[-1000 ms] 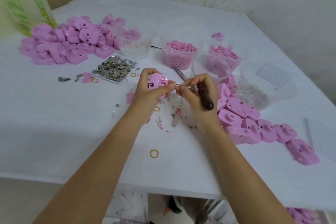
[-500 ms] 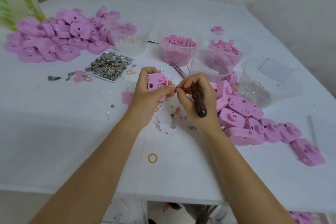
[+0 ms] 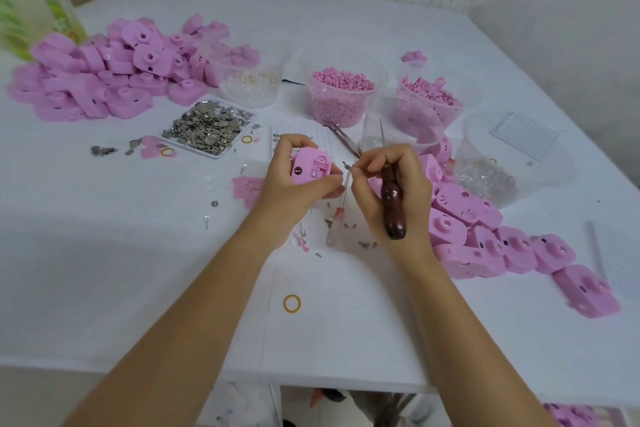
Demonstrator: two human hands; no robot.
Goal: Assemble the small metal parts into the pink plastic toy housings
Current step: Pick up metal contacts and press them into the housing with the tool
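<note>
Moved: right hand [image 3: 391, 184] has backed off a touch from the pink housing [image 3: 310, 168]. Half a second ago its fingertips were right up against the left thumb, now there's a small gap.
Left hand: the left hand [image 3: 294, 184] has its fingers clamped round the pink housing, thumb along the lower edge, ribbed inner face turned up at the camera. It's held just above the surface [image 3: 138, 253], dead centre of the frame.
Right hand: fingers curled round a dark wooden-handled tool [image 3: 391, 208], handle pointing down toward the wrist. Thumb and forefinger are pinched together on a small metal bit [image 3: 346, 167] that pokes out left toward the housing. Can't tell if it's a loose part or the tool's tip.
Metal parts: grey heap of metal parts [image 3: 207, 126] in a white tray [image 3: 207, 153], up and left of the left hand, with a few strays around it.
Spare housings: big pile [image 3: 104, 80] upper left, and a second string of housings [image 3: 485, 239] running from beside the right hand to lower right.
Tubs: pellet tub [image 3: 341, 94] top centre, more clear tubs either side.
Odds and ends: tweezers [image 3: 343, 139] just above the hands, clear-handled screwdriver [image 3: 337, 218] lying between the wrists, yellow ring [image 3: 292, 304] lower centre, green bottle [image 3: 27, 3] top left corner.
</note>
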